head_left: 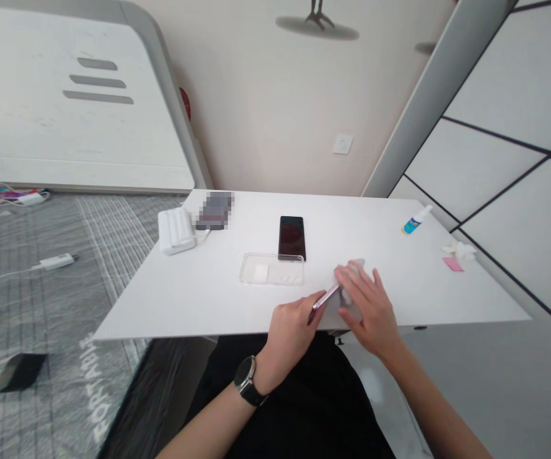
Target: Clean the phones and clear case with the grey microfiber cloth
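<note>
My left hand (pixel 290 335), with a black watch at the wrist, grips a thin phone (pixel 326 296) tilted on edge above the table's front part. At the phone's far side is my right hand (pixel 368 309), its fingers partly spread over a whitish cloth or tissue (pixel 346 294) that is mostly hidden. Whether the fingers pinch this cloth is unclear. A clear phone case (pixel 279 270) lies left of the hands. Just behind the case, a black phone (pixel 292 237) lies flat, its near end touching or overlapping the case's edge.
The white table (pixel 160 312) bears a white power bank (pixel 176 231) and a blurred dark device (pixel 216 210) at the back left. On the right are a small spray bottle (pixel 416 220), a pink slip (pixel 453 264) and crumpled white tissue (pixel 460 250). A wall stands behind.
</note>
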`<state>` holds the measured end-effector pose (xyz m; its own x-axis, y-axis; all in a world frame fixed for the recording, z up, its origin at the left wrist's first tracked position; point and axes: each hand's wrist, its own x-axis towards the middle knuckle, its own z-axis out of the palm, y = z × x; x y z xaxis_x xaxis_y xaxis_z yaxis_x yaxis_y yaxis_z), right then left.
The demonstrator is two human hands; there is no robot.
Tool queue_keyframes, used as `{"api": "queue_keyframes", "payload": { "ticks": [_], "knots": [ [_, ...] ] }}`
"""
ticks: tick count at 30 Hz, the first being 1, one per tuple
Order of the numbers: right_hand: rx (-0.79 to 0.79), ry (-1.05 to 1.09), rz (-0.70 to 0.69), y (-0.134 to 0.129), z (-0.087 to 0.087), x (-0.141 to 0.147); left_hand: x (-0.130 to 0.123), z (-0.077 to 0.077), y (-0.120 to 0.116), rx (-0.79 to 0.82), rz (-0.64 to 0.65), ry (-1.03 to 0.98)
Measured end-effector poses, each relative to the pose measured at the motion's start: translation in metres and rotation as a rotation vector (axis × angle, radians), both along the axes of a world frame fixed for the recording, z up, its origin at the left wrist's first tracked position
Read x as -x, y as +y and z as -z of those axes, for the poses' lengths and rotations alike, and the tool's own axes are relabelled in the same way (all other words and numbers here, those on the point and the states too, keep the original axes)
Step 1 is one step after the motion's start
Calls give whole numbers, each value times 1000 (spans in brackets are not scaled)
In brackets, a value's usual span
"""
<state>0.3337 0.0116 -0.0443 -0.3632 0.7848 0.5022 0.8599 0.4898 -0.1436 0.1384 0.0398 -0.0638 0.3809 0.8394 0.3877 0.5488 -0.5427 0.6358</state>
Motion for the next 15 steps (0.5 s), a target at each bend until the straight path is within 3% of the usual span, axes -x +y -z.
{"api": "queue_keyframes", "payload": {
  "ticks": [2,6,7,11,12,15],
  "knots": [
    [-13,48,82,1,0,0,0,0,0,-5,8,-3],
    [59,-82,-176,-6,0,11,0,1,0,-11,-37,70],
    [59,-92,-183,-6,0,12,0,1,0,-10,-38,69],
    [-12,56,112,1,1,6,0,-2,0,-15,-8,7],
    [-11,67,125,1,1,6,0,-1,0,-18,-10,7],
    [53,-44,-100,-3,1,13,0,2,1,-23,-38,61]
  ]
}}
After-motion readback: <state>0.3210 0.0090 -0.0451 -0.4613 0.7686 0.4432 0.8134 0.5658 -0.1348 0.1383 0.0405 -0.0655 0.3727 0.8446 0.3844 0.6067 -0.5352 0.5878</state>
